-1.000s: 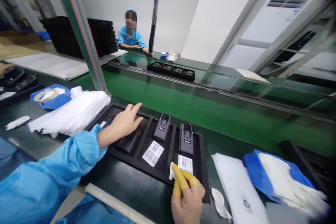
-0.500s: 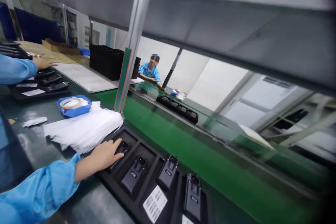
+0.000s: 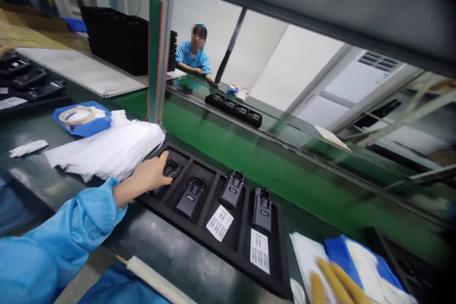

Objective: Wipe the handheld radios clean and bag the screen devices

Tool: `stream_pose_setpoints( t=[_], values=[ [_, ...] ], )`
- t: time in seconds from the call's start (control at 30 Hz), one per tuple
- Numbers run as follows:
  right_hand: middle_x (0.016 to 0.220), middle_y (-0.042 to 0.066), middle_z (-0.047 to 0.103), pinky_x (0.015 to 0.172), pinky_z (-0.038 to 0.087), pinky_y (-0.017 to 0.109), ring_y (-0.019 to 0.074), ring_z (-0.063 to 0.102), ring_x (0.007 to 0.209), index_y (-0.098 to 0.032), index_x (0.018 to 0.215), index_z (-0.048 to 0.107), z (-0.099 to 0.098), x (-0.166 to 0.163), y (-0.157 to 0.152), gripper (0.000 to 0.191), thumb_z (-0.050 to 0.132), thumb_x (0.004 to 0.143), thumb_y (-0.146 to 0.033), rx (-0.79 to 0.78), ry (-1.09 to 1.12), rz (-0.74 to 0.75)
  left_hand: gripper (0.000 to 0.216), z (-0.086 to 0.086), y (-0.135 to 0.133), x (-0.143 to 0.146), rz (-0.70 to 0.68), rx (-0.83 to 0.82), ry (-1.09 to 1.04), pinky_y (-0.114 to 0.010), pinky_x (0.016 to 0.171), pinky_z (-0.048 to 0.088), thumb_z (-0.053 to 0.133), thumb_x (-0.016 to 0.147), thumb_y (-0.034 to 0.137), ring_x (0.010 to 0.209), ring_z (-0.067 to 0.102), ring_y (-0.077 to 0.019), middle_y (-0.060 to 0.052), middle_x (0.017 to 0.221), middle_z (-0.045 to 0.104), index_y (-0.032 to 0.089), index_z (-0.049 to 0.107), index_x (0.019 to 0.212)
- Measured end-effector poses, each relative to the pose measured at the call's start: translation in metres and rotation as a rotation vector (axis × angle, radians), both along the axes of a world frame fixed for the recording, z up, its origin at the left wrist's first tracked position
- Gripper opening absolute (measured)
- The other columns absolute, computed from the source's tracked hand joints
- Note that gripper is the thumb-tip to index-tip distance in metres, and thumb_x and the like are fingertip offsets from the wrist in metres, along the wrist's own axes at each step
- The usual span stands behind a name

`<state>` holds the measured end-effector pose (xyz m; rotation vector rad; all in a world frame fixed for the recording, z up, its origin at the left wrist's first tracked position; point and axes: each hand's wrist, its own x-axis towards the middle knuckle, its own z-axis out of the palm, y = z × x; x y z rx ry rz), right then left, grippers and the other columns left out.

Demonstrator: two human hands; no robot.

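A black tray lies on the bench in front of me with several small black devices in its slots. My left hand is closed over the leftmost device, fingers wrapped round its lower part. The neighbouring devices lie untouched, two with white barcode labels below them. My right hand shows only at the bottom edge: yellow-covered fingers stretched out flat on white sheets, holding nothing.
A pile of white sheets lies left of the tray, with a blue dish holding a tape roll behind it. A green conveyor carries another tray. A person in blue sits across. Blue-and-white packs lie at right.
My left hand moved from the second slot to the leftmost device and closed on it. My right hand let go of the label at the tray's front and shifted right onto the white sheets.
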<state>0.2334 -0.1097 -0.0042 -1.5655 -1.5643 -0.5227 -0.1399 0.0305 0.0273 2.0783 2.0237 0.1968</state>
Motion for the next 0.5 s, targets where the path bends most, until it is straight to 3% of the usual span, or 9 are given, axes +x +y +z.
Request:
stream_pose_setpoints(
  t=[0.13, 0.27, 0.4, 0.5],
  values=[
    [0.116, 0.016, 0.058, 0.080, 0.044, 0.048, 0.0291, 0.053, 0.101, -0.021, 0.102, 0.067, -0.012, -0.091, 0.024, 0.029, 0.046, 0.088, -0.036, -0.183, -0.164, 0.228, 0.072, 0.001, 0.004, 0.004, -0.021, 0.008, 0.023, -0.044, 0.079, 0.044, 0.058, 0.075, 0.035, 0.100, 0.059, -0.0409, -0.023, 0.109, 0.060, 0.010, 0.031, 0.137],
    [0.121, 0.022, 0.056, 0.090, 0.032, 0.060, 0.0400, 0.038, 0.121, -0.013, 0.094, 0.069, -0.021, -0.169, 0.059, 0.031, 0.054, 0.084, -0.038, -0.412, -0.294, 0.194, 0.073, -0.001, 0.003, 0.002, -0.025, 0.005, 0.002, -0.043, 0.082, 0.043, 0.064, 0.073, 0.035, 0.104, 0.057, -0.0407, -0.023, 0.111, 0.059, 0.009, 0.036, 0.134],
    [0.125, 0.028, 0.052, 0.094, 0.017, 0.068, 0.0451, 0.030, 0.127, -0.009, 0.080, 0.070, -0.028, -0.196, 0.068, 0.039, 0.058, 0.080, -0.046, -0.467, -0.296, 0.187, 0.074, -0.003, -0.002, -0.003, -0.007, 0.012, -0.087, -0.036, 0.082, 0.044, 0.072, 0.064, 0.034, 0.100, 0.060, -0.0358, -0.019, 0.108, 0.063, 0.012, 0.044, 0.129],
    [0.131, 0.030, 0.046, 0.094, 0.021, 0.066, 0.0461, 0.029, 0.128, -0.006, 0.090, 0.069, -0.027, -0.201, 0.067, 0.043, 0.062, 0.077, -0.047, -0.507, -0.210, 0.182, 0.070, -0.001, -0.003, -0.007, 0.027, 0.049, -0.215, -0.036, 0.083, 0.043, 0.070, 0.064, 0.031, 0.099, 0.061, -0.0344, -0.017, 0.106, 0.064, 0.013, 0.046, 0.127]
  ],
)
